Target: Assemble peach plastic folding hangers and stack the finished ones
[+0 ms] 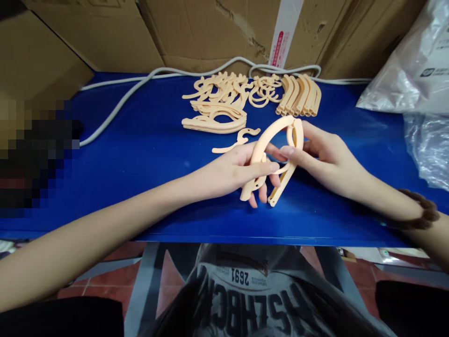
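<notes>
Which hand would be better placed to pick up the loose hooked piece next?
Probably the left hand: it is closest to the loose hooked piece, while the right hand is farther off. Both hold the curved beige frame.

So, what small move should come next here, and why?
Probably draw the lower ends of the left curved piece and the right curved piece together: they meet at the top but splay below, and the left hand and right hand grip one each.

Stretches out as a blue counter (140,150), bearing heaped beige hooks (227,89), looped pieces (265,86), rowed curved pieces (298,96), stacked arched pieces (212,124), a loose hook (241,139) and a pale cable (121,104).
</notes>
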Demonstrator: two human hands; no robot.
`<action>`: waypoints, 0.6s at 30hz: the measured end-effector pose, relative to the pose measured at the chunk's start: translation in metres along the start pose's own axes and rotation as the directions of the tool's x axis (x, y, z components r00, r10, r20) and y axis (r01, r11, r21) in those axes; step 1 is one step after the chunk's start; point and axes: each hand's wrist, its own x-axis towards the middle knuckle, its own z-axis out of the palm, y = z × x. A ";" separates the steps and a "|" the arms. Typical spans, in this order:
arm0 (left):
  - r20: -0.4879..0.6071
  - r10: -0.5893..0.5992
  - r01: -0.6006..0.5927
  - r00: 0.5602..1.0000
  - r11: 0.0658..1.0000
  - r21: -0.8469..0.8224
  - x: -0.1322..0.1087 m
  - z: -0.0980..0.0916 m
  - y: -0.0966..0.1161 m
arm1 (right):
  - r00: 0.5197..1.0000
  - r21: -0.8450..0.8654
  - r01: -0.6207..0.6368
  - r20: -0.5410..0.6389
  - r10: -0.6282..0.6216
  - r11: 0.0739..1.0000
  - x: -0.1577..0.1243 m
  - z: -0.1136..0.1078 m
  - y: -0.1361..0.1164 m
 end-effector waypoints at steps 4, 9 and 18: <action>-0.100 0.083 -0.066 0.992 0.984 0.167 0.002 0.000 -0.007 | 0.996 0.145 -0.090 0.033 0.086 0.985 -0.001 -0.002 -0.002; -0.214 0.371 -0.140 0.903 0.729 0.670 0.000 -0.005 -0.014 | 0.976 0.228 -0.175 0.168 0.138 0.958 -0.001 -0.003 -0.002; -0.089 0.333 -0.025 0.939 0.323 0.946 -0.004 -0.007 -0.014 | 0.991 -0.103 0.045 0.128 -0.031 0.994 -0.006 -0.004 0.003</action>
